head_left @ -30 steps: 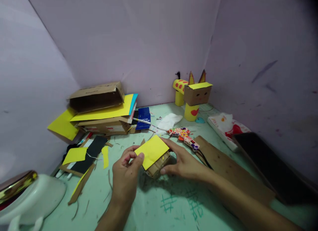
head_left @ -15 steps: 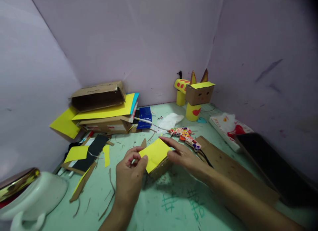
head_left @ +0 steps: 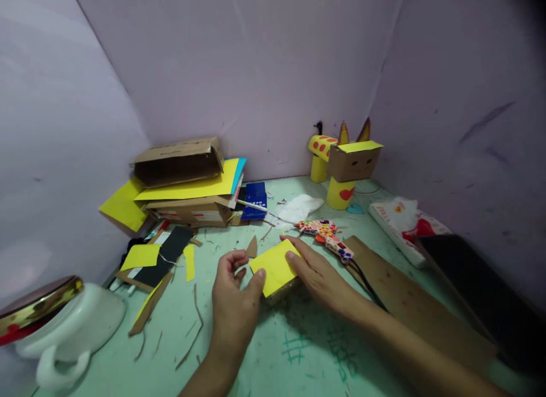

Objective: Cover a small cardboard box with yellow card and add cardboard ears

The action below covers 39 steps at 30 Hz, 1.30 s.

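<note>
A small cardboard box with a yellow paper top [head_left: 276,267] is in front of me, tilted slightly, with its brown side showing below the paper. My right hand [head_left: 313,271] grips its right side, the thumb pressing on the yellow top and the fingers along the far edge. My left hand [head_left: 239,289] holds the left edge with the thumb at the near corner and the other fingers curled beside it. Just behind the box a small pointed cardboard piece [head_left: 252,247] lies on the table. Past my right hand lies a flower-patterned glue gun [head_left: 326,235].
A cardboard animal [head_left: 355,162] with yellow legs stands at the back right. Stacked boxes and yellow sheets [head_left: 187,187] are back left. A white pot [head_left: 85,323] is front left, among scraps. A cardboard sheet [head_left: 409,300] and a dark slab [head_left: 478,294] lie right.
My view has shifted slightly, so the scene sits farther right. My right thumb has moved from the box's edge onto its yellow top. The box appears less raised at the near side.
</note>
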Tool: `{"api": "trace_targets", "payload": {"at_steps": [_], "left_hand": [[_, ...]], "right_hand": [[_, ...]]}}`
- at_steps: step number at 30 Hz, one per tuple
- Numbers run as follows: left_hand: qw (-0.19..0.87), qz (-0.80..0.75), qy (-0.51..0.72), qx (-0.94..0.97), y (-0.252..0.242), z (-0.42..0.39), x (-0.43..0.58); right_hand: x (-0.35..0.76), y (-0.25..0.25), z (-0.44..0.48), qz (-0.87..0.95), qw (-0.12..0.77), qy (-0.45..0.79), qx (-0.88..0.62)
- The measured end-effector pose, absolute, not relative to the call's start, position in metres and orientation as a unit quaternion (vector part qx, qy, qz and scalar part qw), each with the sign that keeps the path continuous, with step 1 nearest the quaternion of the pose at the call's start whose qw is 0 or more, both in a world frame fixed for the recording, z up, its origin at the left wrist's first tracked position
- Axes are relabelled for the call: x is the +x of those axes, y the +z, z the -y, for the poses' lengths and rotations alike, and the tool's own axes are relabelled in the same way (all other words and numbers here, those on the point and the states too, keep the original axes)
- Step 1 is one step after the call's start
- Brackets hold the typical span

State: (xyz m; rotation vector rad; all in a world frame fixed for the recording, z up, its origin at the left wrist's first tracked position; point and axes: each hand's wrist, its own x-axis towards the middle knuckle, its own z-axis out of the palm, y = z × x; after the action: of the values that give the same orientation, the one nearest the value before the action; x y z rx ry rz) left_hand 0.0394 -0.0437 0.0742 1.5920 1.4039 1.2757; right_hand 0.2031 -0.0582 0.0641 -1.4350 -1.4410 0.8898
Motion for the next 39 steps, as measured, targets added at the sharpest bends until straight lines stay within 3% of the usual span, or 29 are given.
{"api": "trace_targets", "payload": {"at_steps": [4, 8, 14, 19, 22, 25, 31, 39], "left_hand": [[0.046, -0.407, 0.489, 0.771, 0.071, 0.05, 0.036], [-0.052, -0.298, 0.362, 0.882, 0.069, 0.053, 0.036], [-0.088, -0.301, 0.273, 0.909, 0.062, 0.051, 0.035], [-0.132, -0.296, 0.273, 0.906, 0.06, 0.052, 0.035], [-0.14, -0.291, 0.295, 0.899, 0.058, 0.05, 0.036], [-0.105, -0.26, 0.311, 0.908, 0.058, 0.045, 0.032], [0.042, -0.262, 0.391, 0.881, 0.059, 0.04, 0.024], [0.02, -0.261, 0.432, 0.863, 0.06, 0.043, 0.027]], "right_hand": [[0.199, 0.062, 0.061, 0.582, 0.44, 0.346, -0.59], [0.2, 0.06, 0.061, 0.57, 0.462, 0.344, -0.587], [0.207, 0.055, 0.056, 0.518, 0.492, 0.446, -0.539], [0.209, 0.053, 0.059, 0.62, 0.504, 0.263, -0.541], [0.218, 0.059, 0.061, 0.762, 0.44, 0.169, -0.444], [0.227, 0.064, 0.061, 0.837, 0.379, 0.144, -0.367], [0.223, 0.056, 0.06, 0.811, 0.436, 0.111, -0.374], [0.216, 0.05, 0.061, 0.793, 0.469, 0.116, -0.37]]}}
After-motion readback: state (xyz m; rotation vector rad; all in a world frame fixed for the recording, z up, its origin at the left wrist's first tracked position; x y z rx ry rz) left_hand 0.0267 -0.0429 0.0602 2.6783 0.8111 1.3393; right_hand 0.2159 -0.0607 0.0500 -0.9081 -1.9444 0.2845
